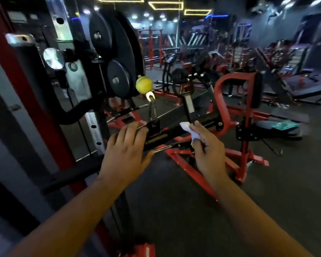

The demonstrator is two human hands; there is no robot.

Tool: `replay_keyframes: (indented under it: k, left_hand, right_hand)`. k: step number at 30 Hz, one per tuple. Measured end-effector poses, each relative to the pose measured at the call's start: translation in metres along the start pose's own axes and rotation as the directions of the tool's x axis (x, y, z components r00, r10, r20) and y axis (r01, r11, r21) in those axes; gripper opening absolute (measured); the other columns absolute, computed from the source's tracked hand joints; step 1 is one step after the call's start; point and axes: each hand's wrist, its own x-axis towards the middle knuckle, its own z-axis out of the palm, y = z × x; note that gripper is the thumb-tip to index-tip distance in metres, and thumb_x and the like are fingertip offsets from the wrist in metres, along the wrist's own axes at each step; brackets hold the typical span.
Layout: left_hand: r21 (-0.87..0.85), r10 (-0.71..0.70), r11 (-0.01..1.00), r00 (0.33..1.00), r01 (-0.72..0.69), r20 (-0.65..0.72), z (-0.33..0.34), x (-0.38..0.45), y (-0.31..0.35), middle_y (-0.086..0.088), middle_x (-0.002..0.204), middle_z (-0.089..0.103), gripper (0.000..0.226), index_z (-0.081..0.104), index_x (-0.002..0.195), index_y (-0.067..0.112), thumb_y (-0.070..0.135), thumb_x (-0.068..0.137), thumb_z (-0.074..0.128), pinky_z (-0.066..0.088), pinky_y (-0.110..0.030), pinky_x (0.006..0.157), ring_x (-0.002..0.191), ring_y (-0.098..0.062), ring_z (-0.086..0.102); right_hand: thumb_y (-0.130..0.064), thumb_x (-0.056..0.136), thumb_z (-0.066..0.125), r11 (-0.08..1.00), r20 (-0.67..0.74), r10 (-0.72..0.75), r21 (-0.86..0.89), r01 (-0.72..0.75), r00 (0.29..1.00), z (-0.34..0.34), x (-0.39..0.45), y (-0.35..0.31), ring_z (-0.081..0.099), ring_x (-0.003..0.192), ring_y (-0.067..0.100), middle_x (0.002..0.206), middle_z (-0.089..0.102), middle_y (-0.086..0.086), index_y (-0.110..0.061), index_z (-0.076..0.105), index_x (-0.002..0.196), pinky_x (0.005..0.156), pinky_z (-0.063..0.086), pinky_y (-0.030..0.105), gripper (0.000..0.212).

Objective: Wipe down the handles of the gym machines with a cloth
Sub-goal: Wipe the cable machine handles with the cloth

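Note:
A black cable bar handle hangs level from a metal clip below a yellow ball stopper. My left hand wraps the bar's left end, fingers curled over it. My right hand holds a small white cloth pressed against the bar's right half, just right of the centre swivel. The bar's far right end shows past the cloth.
A red-and-black rack upright with stacked black weight plates stands close on the left. Red machine frames fill the dark rubber floor beyond the bar. Benches and more machines crowd the back right.

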Motion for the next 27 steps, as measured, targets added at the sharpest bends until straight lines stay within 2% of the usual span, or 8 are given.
replay_keyframes:
  k: [3,6,11,13,16,21,25,27]
  left_hand:
    - [0.081,-0.116,0.991,0.99,0.109,0.082,0.002,0.011,-0.001,-0.009,0.139,0.052,0.071,0.045,0.133,0.015,0.072,0.091,0.051,0.048,-0.051,0.101,0.126,-0.03,0.055]
    - [0.152,-0.175,0.978,0.964,0.146,0.201,0.002,0.029,0.003,-0.005,0.142,0.052,0.085,0.044,0.14,0.018,0.085,0.089,0.03,0.042,-0.05,0.106,0.128,-0.028,0.055]
    - [0.15,-0.127,0.985,0.948,0.086,0.293,0.018,0.037,0.008,-0.006,0.165,0.033,0.09,0.03,0.156,0.016,0.08,0.094,0.018,0.02,-0.055,0.124,0.152,-0.026,0.029]
    - [0.156,-0.13,0.984,0.948,0.087,0.291,0.024,0.034,0.007,-0.007,0.169,0.024,0.089,0.022,0.16,0.015,0.077,0.097,0.017,0.017,-0.053,0.126,0.156,-0.026,0.021]
    - [0.112,-0.133,0.988,0.946,0.104,0.296,0.027,0.033,0.0,-0.007,0.168,0.024,0.085,0.024,0.159,0.016,0.076,0.098,0.022,0.028,-0.048,0.121,0.155,-0.028,0.024]
    - [0.095,-0.124,0.991,0.946,0.1,0.298,0.026,0.031,-0.001,-0.007,0.167,0.028,0.081,0.031,0.155,0.018,0.075,0.098,0.024,0.039,-0.047,0.113,0.152,-0.029,0.03]
    - [0.138,-0.113,0.987,0.957,0.078,0.268,0.027,0.029,0.003,-0.01,0.167,0.026,0.083,0.027,0.158,0.014,0.073,0.1,0.024,0.03,-0.051,0.12,0.153,-0.032,0.028]
    - [0.173,-0.118,0.982,0.96,0.076,0.252,0.025,0.028,0.003,-0.011,0.161,0.037,0.079,0.032,0.154,0.014,0.072,0.1,0.027,0.041,-0.049,0.111,0.144,-0.031,0.042]
  right_hand:
    - [0.007,0.094,0.05,0.991,0.017,-0.131,-0.038,0.131,0.991,0.009,0.012,0.011,0.049,0.142,0.02,0.148,0.056,0.008,-0.009,0.061,0.139,0.116,0.043,0.041,0.049]
    - [-0.005,0.095,0.041,0.973,-0.017,-0.183,-0.147,0.179,0.983,0.013,0.025,0.023,0.04,0.148,0.022,0.154,0.049,0.007,-0.011,0.057,0.144,0.116,0.041,0.047,0.052]
    - [-0.003,0.095,0.043,0.873,0.308,-0.158,-0.4,0.278,0.938,0.045,0.018,0.012,0.026,0.153,0.026,0.16,0.041,0.004,-0.017,0.048,0.15,0.121,0.024,0.062,0.057]
    - [-0.014,0.097,0.033,0.857,0.326,-0.174,-0.415,0.306,0.929,0.049,0.013,0.015,0.024,0.154,0.023,0.162,0.038,0.002,-0.017,0.044,0.153,0.124,0.019,0.06,0.058]
    - [-0.014,0.096,0.032,0.798,0.347,-0.176,-0.497,0.34,0.921,0.035,0.022,0.025,0.024,0.154,0.021,0.163,0.036,0.0,-0.023,0.037,0.157,0.126,0.014,0.054,0.062]
    - [-0.003,0.095,0.045,0.745,0.151,0.016,-0.661,0.089,0.988,-0.004,0.053,0.054,0.025,0.154,0.025,0.158,0.044,0.003,-0.019,0.044,0.153,0.125,0.015,0.058,0.06]
    - [-0.001,0.093,0.039,0.831,0.194,0.023,-0.549,0.089,0.981,0.025,0.036,0.028,0.021,0.155,0.019,0.161,0.038,0.001,-0.021,0.046,0.151,0.127,0.014,0.053,0.061]
    - [-0.005,0.096,0.038,0.874,0.287,-0.075,-0.442,0.202,0.955,0.047,0.013,0.01,0.018,0.155,0.016,0.163,0.034,0.0,-0.018,0.041,0.154,0.128,0.012,0.049,0.06]
